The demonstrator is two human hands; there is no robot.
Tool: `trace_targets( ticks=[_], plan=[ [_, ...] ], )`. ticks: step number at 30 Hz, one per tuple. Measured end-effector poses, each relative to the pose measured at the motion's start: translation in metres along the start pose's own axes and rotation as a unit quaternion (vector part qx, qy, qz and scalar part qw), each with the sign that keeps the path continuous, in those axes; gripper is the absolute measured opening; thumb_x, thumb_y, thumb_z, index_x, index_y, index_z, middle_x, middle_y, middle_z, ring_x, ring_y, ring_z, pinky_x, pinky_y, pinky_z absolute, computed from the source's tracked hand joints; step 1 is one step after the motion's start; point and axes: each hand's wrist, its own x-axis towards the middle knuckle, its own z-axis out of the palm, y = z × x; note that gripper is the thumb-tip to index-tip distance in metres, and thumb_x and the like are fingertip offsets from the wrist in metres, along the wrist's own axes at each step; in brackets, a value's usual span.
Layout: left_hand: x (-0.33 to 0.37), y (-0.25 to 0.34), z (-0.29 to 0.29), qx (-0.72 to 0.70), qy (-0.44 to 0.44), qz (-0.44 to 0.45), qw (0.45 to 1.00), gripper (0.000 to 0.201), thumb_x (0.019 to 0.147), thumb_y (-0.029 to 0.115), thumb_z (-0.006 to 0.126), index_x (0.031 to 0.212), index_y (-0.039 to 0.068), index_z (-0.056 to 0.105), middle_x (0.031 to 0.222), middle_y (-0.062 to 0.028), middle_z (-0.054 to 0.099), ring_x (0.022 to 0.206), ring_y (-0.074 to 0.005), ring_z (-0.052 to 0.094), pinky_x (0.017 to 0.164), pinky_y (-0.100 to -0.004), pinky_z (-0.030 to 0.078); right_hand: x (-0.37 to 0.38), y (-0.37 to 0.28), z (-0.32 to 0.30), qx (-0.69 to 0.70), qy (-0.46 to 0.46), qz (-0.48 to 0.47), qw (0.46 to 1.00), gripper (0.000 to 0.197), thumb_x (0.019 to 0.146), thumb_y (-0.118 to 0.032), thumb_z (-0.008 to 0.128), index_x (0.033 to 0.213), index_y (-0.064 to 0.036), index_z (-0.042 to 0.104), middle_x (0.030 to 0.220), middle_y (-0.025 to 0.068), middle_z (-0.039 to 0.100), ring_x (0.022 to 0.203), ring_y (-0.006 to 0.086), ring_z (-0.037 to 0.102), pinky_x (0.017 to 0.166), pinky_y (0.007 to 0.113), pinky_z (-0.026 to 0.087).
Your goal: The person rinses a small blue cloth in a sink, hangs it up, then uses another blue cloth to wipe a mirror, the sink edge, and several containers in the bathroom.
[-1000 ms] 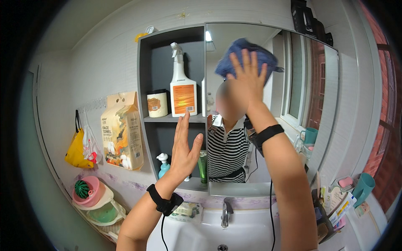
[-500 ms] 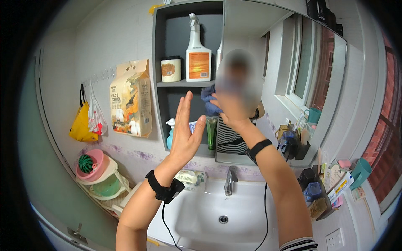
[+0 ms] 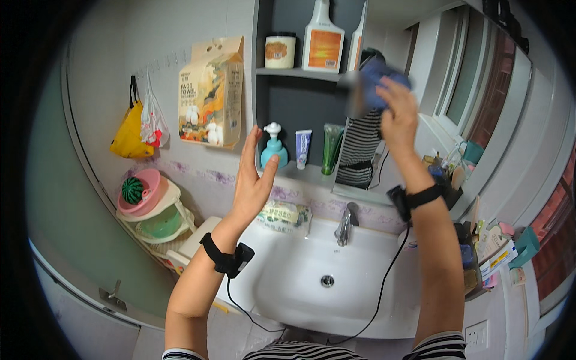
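- This is a bathroom with a pale wall [image 3: 162,36] and a white sink [image 3: 288,288] low in the middle.
- The blue cloth [image 3: 377,69] is in the upper right part of the frame, in front of the mirror [image 3: 390,30]. It looks a bit blurry.
- The right hand [image 3: 399,117] has bent fingers and is holding the cloth.
- The left hand [image 3: 252,189] is near the middle, holding nothing. Its fingers are straight and point up, with the thumb apart.
- Behind the left hand, on the gray shelf [image 3: 300,99], stand a blue soap bottle [image 3: 274,153], a small purple and white tube [image 3: 302,149] and a green tube [image 3: 330,150].
- Above them, at the top, are a jar [image 3: 280,53] and a white bottle [image 3: 324,48] with an orange label.
- A silver tap [image 3: 345,225] is on the sink, below the mirror.
- A yellow bag [image 3: 132,132] hangs at the left.
- A pink tub [image 3: 144,209] is below it, with a green striped ball [image 3: 132,190] inside.
- A teal cup [image 3: 527,247] stands at the far right.
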Motion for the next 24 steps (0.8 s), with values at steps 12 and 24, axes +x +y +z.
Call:
trace_targets(
  ticks=[12,24],
  plan=[
    [-0.032,-0.005,0.029,-0.005,-0.046,-0.068,0.997,0.061,0.09,0.022,0.052,0.141,0.007,0.022,0.138,-0.0171,0.035,0.131,-0.0253,0.03,0.106,-0.0358,0.022,-0.153,-0.019,0.016,-0.013,-0.194,0.082,0.977,0.034,0.065,0.004,0.054,0.091,-0.0139,0.066,0.112,-0.0017,0.057,0.098,0.0221,0.049,0.084,0.038,0.034],
    [-0.069,-0.005,0.083,-0.025,-0.118,-0.104,0.987,0.061,0.089,0.018,0.052,0.141,0.008,0.021,0.138,-0.0192,0.034,0.13,-0.0265,0.03,0.104,-0.0353,0.025,-0.257,-0.048,0.006,-0.03,-0.289,0.1,0.952,0.019,0.068,-0.008,0.056,0.084,-0.013,0.066,0.104,-0.0058,0.061,0.094,0.0155,0.051,0.083,0.034,0.037]
  ],
)
